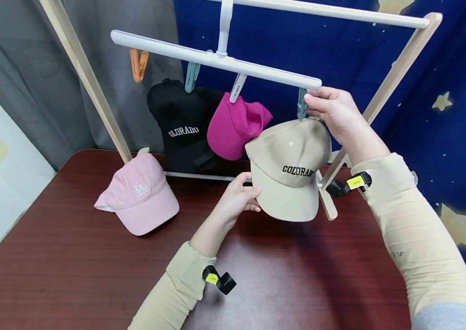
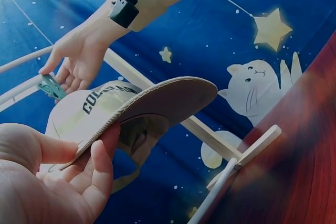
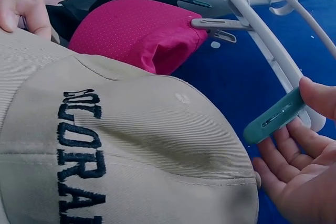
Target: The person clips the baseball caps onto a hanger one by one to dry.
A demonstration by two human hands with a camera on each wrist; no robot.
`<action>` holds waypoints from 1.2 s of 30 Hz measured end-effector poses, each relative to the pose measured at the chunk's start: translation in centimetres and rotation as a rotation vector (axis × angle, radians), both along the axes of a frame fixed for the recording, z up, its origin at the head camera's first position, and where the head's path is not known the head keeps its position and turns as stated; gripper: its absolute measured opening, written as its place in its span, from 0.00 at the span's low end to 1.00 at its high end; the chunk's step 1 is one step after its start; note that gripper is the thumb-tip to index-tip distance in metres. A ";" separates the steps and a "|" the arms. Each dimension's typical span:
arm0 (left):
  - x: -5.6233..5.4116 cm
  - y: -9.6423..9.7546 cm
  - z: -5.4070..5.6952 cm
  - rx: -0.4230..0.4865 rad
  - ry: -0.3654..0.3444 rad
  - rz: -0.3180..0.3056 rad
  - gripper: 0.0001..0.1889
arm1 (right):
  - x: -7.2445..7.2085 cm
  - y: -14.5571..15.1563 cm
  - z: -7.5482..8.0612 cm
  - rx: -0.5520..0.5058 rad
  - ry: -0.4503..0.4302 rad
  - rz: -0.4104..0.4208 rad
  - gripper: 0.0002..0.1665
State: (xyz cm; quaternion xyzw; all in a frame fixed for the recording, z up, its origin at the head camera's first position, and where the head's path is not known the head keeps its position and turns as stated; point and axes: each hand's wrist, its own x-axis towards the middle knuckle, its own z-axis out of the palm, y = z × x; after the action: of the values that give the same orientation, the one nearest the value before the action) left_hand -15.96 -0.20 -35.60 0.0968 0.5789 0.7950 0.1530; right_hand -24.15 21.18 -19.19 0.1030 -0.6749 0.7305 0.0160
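Beige cap [image 1: 276,158] hangs right of centre in the head view, crown up and brim down, dark lettering across its front. At its brim's left edge the left hand [image 1: 233,199] pinches the fabric between thumb and fingers. Higher, right of centre, the right hand [image 1: 337,110] pinches the end teal clip [image 1: 302,104] under the right end of the white hanger bar [image 1: 257,70]; I cannot tell whether the clip grips the cap. Near the centre, a pale clip [image 1: 238,88] holds a magenta cap [image 1: 230,130], and left of it another teal clip [image 1: 192,77] meets a black cap [image 1: 172,112]. An orange clip [image 1: 138,65] hangs at the bar's left end, upper left. A pink cap [image 1: 139,195] rests on the reddish-brown table [image 1: 72,266] at centre left.

In the left wrist view, the beige cap lies across the middle, brim tilted towards the right; the left hand fills the lower left, thumb above the brim's edge and fingers below. The right hand is at upper left, at the end teal clip.

Across the right wrist view, the beige cap takes up the lower left and centre. At right, the right hand has its thumb above the end teal clip and fingers beneath. The magenta cap sits at upper centre, and the left hand shows at upper left.
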 end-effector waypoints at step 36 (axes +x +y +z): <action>0.3 -0.2 0.1 -0.032 0.113 0.052 0.15 | -0.3 0.4 -0.7 0.091 0.131 -0.119 0.12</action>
State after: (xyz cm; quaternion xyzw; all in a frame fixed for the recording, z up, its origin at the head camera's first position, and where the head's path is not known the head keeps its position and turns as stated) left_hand -15.68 -0.43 -35.50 0.1240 0.6015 0.7827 0.1009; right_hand -24.42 21.59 -19.86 0.1108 -0.7100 0.6883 0.0990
